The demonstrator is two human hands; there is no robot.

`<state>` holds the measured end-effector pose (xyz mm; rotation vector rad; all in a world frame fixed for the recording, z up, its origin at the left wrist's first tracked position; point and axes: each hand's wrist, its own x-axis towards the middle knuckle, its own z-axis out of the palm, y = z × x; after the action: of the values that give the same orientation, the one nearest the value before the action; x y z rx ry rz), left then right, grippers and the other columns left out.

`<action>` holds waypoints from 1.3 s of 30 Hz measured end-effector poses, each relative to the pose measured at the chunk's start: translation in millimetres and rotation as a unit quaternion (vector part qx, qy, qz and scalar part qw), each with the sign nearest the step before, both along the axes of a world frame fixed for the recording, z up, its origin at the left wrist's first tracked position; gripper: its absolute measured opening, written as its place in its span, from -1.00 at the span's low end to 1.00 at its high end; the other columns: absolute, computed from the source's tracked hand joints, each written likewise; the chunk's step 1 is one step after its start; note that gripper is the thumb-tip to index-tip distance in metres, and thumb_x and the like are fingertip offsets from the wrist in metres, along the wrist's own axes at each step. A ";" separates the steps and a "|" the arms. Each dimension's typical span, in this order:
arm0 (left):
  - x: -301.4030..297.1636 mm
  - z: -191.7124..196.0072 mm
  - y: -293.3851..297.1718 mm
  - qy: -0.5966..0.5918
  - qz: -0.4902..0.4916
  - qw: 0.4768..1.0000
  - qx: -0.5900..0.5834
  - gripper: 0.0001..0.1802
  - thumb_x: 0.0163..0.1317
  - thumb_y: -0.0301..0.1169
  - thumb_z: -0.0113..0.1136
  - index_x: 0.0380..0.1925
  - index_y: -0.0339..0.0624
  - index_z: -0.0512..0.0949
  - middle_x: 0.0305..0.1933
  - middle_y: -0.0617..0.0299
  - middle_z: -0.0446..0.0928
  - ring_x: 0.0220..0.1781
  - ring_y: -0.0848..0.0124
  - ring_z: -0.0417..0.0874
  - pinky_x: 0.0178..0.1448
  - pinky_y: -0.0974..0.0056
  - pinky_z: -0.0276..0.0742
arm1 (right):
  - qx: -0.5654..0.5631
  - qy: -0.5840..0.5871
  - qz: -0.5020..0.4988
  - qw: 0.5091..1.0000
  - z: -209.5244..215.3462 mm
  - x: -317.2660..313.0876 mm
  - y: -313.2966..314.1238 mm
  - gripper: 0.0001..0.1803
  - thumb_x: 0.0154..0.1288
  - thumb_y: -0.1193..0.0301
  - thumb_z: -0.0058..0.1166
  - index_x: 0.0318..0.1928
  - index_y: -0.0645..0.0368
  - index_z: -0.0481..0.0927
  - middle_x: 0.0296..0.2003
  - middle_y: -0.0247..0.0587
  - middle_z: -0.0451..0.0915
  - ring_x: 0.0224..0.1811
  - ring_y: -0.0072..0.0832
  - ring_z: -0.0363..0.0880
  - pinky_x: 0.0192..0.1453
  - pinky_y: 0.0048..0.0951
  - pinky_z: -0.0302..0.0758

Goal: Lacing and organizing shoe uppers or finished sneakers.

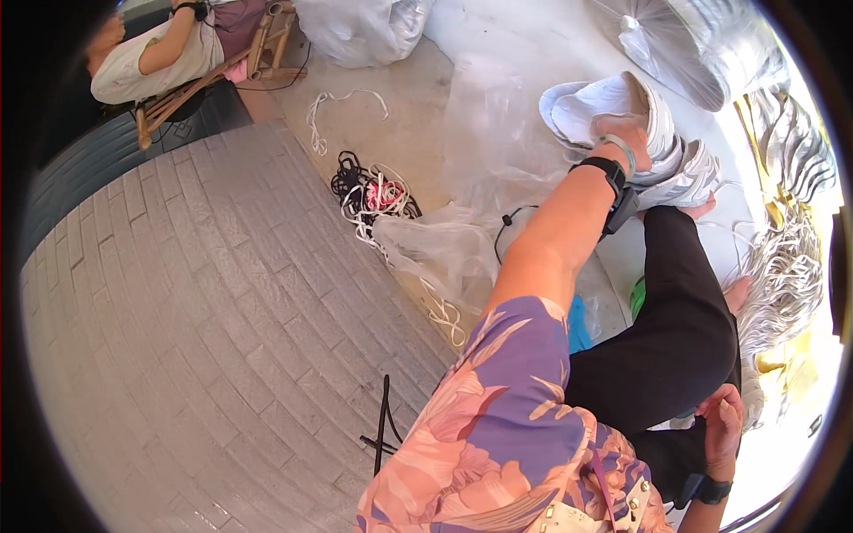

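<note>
My left arm stretches up and right, and my left hand (625, 140) is among a nested stack of white shoe uppers (659, 120). Its fingers are partly hidden by the pieces, but it appears to grip one. More white uppers (689, 173) lie just below that hand. Close to my body at lower right, beside my black-trousered leg, is my right hand (723, 426). Its fingers are curled together, and whatever may be in them is hidden. A large bundle of white shoelaces (782, 280) hangs or lies to the right, beyond my leg.
Tangled black, white and red laces (378, 195) lie on the floor beside clear plastic sheeting (444, 253). Filled plastic bags (364, 31) stand at the top. Another person (164, 62) sits at upper left by a bamboo chair (191, 93). A black cord (382, 426) is at my left.
</note>
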<state>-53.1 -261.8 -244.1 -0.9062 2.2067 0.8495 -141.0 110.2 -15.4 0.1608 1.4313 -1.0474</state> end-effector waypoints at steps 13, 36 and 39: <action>25.7 -3.4 43.9 0.010 0.187 0.981 -0.052 -0.49 -0.16 -0.22 0.10 -0.09 -0.05 0.42 -0.05 0.11 0.48 0.07 0.20 0.41 0.13 0.09 0.10 | 0.019 0.060 -0.019 0.998 -2.4 -14.0 33.3 -0.78 0.18 0.29 -0.03 -0.28 0.18 0.42 -0.33 -0.28 0.47 -0.41 -0.62 0.41 -0.28 -0.60 0.39; 293.9 -1.6 141.9 0.034 0.332 0.919 0.208 -0.75 -0.06 -0.27 0.13 -0.45 -0.23 0.51 -0.61 0.20 0.50 -0.61 0.44 0.55 -0.45 0.33 0.45 | 0.032 0.132 0.001 0.991 37.8 2.6 41.6 -0.85 0.20 0.34 -0.04 -0.30 0.15 0.45 -0.36 -0.29 0.51 -0.42 -0.66 0.44 -0.34 -0.62 0.44; 343.4 -4.5 150.5 -0.004 0.299 0.933 0.198 -0.74 -0.04 -0.27 0.17 -0.42 -0.22 0.52 -0.54 0.20 0.51 -0.60 0.47 0.55 -0.45 0.37 0.46 | 0.038 0.125 -0.014 0.991 31.4 16.5 20.9 -0.88 0.18 0.37 -0.05 -0.36 0.15 0.46 -0.40 -0.28 0.55 -0.43 -0.65 0.47 -0.33 -0.61 0.46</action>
<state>290.3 -111.3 -248.6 -1.3833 1.6530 1.4980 -124.6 131.1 16.0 0.1074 1.7000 -1.0647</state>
